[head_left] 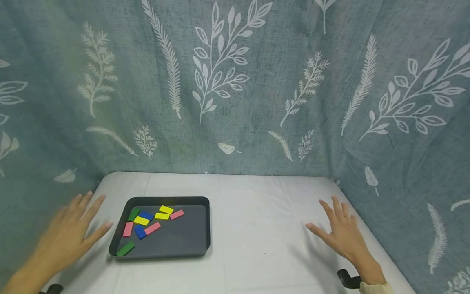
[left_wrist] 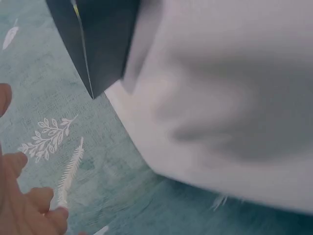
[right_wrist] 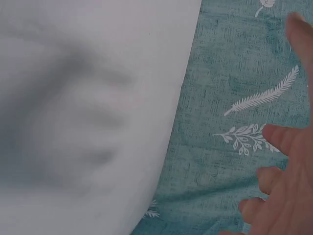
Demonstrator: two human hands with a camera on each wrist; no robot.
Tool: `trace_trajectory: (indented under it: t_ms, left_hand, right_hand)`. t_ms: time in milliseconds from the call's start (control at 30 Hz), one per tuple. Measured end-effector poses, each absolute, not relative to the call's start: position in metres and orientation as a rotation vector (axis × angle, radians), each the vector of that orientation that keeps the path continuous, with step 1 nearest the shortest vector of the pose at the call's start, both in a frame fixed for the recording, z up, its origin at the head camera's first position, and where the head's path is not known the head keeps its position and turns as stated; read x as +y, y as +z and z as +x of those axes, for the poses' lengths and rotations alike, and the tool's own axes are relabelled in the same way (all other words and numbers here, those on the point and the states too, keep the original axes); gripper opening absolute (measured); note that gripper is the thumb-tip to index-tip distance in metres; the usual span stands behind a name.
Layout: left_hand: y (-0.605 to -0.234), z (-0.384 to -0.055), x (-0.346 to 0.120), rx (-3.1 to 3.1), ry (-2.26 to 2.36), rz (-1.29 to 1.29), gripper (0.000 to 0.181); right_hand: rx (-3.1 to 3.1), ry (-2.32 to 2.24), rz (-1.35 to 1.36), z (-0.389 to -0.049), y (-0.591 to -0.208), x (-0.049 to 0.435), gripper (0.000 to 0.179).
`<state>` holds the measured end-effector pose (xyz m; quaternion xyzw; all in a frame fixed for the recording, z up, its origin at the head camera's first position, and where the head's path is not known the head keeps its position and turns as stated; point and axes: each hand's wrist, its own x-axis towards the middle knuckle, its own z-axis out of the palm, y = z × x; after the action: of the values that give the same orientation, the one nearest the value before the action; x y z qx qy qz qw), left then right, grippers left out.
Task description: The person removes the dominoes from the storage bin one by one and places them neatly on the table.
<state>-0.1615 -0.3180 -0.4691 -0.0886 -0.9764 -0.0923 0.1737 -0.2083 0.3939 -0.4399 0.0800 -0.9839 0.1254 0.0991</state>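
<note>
A dark grey rectangular tray lies on the left half of the table, its corner also showing in the left wrist view. Small flat blocks are scattered over its left side: yellow blocks, pink blocks, blue blocks and green blocks. Left of the tray hovers my left hand, fingers spread and holding nothing. My right hand is over the right side of the table, likewise spread and without anything in it. Shadows of both hands fall on the white cloth.
A white cloth covers the table. Behind and at both sides hangs a blue-green curtain with white leaf prints. The table's right edge runs just beside the right hand. Dark straps or mounts show near both wrists.
</note>
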Motion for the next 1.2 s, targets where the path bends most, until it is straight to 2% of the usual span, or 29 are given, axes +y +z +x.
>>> trace_trajectory:
  t_ms: [133,300,567,900,1200]
  left_hand:
    - [-0.47,-0.162,-0.317,-2.804,-0.5,-0.264,0.087]
    - [-0.473,-0.165,-0.312,-2.836,-0.808,-0.222,0.075]
    - [-0.495,-0.171,-0.309,-2.784,-0.984,-0.191,0.063]
    - [-0.507,-0.179,-0.294,-2.879,-1.163,-0.08,0.079]
    - [-0.515,-0.189,-0.292,-2.882,-1.229,-0.096,0.078]
  right_hand:
    - [-2.941,0.416,0.198,-0.21,-0.442,0.388,0.09]
    - [-2.904,0.466,0.164,-0.209,-0.447,0.378,0.08]
    - [-2.821,0.636,0.167,-0.215,-0.462,0.359,0.063]
    - [-2.765,0.891,0.216,-0.22,-0.484,0.327,0.05]
    - [-2.771,1.077,0.261,-0.225,-0.499,0.293,0.042]
